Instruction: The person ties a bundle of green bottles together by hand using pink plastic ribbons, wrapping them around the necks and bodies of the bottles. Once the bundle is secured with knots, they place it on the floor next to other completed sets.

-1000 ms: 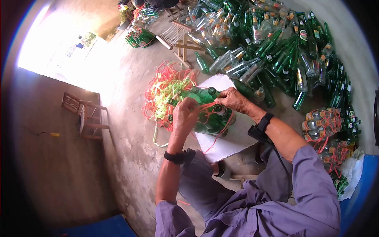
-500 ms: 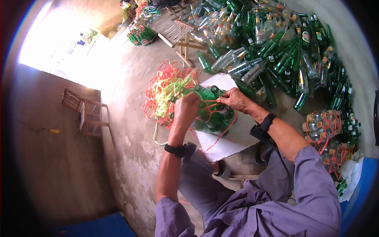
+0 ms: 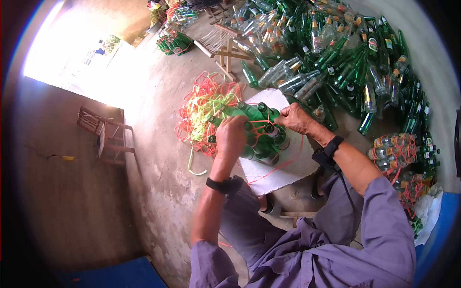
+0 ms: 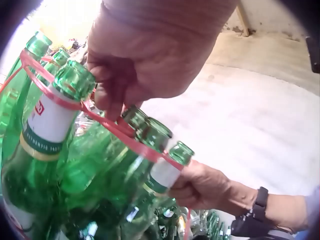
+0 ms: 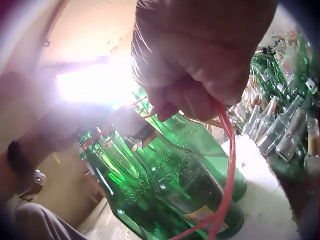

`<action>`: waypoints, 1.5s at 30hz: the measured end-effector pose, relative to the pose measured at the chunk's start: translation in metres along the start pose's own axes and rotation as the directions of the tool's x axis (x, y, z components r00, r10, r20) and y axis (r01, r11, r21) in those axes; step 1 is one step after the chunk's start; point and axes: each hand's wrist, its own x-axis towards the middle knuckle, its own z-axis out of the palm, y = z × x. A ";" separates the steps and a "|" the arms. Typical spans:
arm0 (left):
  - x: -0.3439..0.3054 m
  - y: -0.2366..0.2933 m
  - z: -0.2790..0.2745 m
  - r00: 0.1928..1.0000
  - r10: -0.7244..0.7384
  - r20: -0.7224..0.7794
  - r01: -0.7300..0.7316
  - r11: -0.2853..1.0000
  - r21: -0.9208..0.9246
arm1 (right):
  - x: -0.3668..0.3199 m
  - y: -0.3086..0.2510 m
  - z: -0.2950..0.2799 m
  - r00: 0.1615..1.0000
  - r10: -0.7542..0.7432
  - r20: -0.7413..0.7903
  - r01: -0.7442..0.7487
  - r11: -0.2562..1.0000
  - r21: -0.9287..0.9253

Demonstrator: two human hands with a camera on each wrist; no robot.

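Observation:
A cluster of upright green glass bottles [image 3: 263, 152] stands on a white board [image 3: 288, 169] in front of the person. A red plastic strap [image 4: 122, 134] runs round the bottle necks. My left hand [image 3: 231, 138] is over the near left of the cluster, its curled fingers pinching the strap among the necks. On the far right side, my right hand [image 3: 298, 119] grips the strap close beside the necks. From that fist a length of red strap [image 5: 228, 172] hangs down past the bottles. White labels show on some necks in the left wrist view.
A tangled heap of red and yellow-green strapping [image 3: 206, 110] lies left of the bottles. Many loose bottles [image 3: 331, 53] are piled at the back right. Strapped bottle bundles [image 3: 394, 151] sit at the right. A wooden folding stool [image 3: 223, 50] stands behind, a chair [image 3: 108, 134] at left.
My right hand has moved a little to the right, and the strap hanging from it swings out away from the bottles. The left hand has dropped slightly toward the person. The bottles stay in place.

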 end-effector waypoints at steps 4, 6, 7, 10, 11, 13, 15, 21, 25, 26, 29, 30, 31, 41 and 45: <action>-0.019 0.035 0.004 0.943 0.263 -0.203 -0.268 0.963 0.001 | -0.001 -0.009 -0.006 1.000 -0.015 -0.024 0.015 1.000 0.005; -0.021 0.047 0.013 0.895 0.361 -0.261 -0.360 0.931 0.055 | -0.003 -0.010 -0.006 0.999 -0.019 -0.028 0.019 1.000 0.021; -0.020 0.045 0.020 0.895 0.362 -0.263 -0.360 0.931 0.055 | -0.003 -0.010 -0.005 0.998 -0.030 -0.059 0.031 0.999 0.010; -0.020 0.049 0.032 0.911 0.278 -0.305 -0.306 0.951 -0.050 | -0.007 -0.013 -0.004 0.993 -0.039 -0.115 0.032 0.998 -0.056; -0.020 0.050 0.033 0.911 0.278 -0.303 -0.307 0.950 -0.051 | -0.007 -0.014 -0.004 0.990 -0.039 -0.134 0.024 0.994 -0.111; -0.018 0.050 0.035 0.934 0.232 -0.271 -0.244 0.970 -0.010 | -0.007 -0.007 -0.004 0.988 -0.060 -0.142 0.039 0.989 -0.144; -0.016 0.048 0.037 0.926 0.250 -0.282 -0.259 0.966 0.003 | -0.007 0.001 -0.003 0.987 -0.081 -0.142 0.056 0.983 -0.178; -0.013 0.047 0.038 0.917 0.241 -0.317 -0.258 0.966 -0.012 | -0.004 -0.006 -0.011 0.977 -0.090 -0.191 0.042 0.970 -0.239; -0.018 0.049 0.037 0.927 0.226 -0.301 -0.236 0.972 0.001 | -0.009 -0.013 -0.020 0.974 -0.128 -0.184 0.079 0.965 -0.252; -0.018 0.051 0.036 0.932 0.220 -0.289 -0.227 0.974 0.009 | -0.011 -0.014 -0.021 0.972 -0.152 -0.179 0.099 0.956 -0.275; -0.018 0.055 0.038 0.929 0.221 -0.296 -0.221 0.975 0.033 | -0.021 -0.022 -0.023 0.982 -0.041 -0.184 0.002 0.979 -0.205; -0.018 0.059 0.037 0.922 0.225 -0.314 -0.221 0.974 0.049 | -0.022 -0.021 -0.025 0.983 -0.047 -0.180 0.008 0.978 -0.209; -0.019 0.064 0.036 0.921 0.221 -0.321 -0.217 0.975 0.050 | -0.023 -0.019 -0.027 0.982 -0.045 -0.185 0.010 0.983 -0.184; -0.023 0.087 0.050 0.852 0.456 -0.259 -0.445 0.890 0.103 | -0.054 -0.071 -0.046 0.990 0.052 -0.134 -0.055 0.998 -0.019; -0.016 0.086 0.058 0.880 0.422 -0.217 -0.417 0.906 0.069 | -0.055 -0.064 -0.055 0.980 0.194 -0.035 -0.186 0.969 0.161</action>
